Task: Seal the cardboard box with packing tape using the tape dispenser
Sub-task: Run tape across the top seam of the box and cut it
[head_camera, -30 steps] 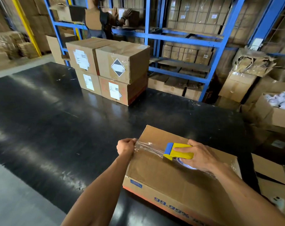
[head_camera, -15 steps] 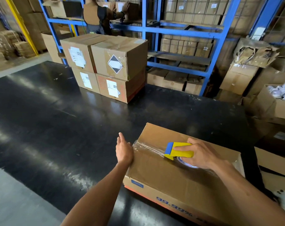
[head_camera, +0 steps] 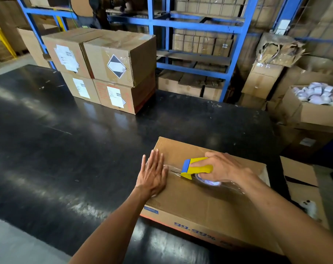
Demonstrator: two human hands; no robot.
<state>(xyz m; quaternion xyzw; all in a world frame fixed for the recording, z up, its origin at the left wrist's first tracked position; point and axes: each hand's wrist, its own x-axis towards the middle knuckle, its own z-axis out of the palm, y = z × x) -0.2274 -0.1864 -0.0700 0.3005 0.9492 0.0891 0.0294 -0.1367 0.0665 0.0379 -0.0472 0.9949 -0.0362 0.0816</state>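
A flat cardboard box (head_camera: 196, 199) with blue print on its near side lies on the black table (head_camera: 66, 141), in front of me to the right. A strip of clear packing tape (head_camera: 173, 170) runs across its top. My left hand (head_camera: 152, 176) lies flat, fingers spread, on the box's left edge over the tape end. My right hand (head_camera: 222, 168) grips the yellow and blue tape dispenser (head_camera: 195, 168), which rests on the box top; the tape roll under the palm is mostly hidden.
A stack of sealed labelled boxes (head_camera: 104, 67) stands at the table's far side. Blue shelving (head_camera: 190, 27) full of cartons is behind it, with a person at the top. Open cartons (head_camera: 312, 103) crowd the right; flattened cardboard (head_camera: 302, 180) lies beside my box.
My left hand let go of the pinched tape end, opened, and now presses flat on the box's left edge. My right hand and the dispenser have stayed in place.
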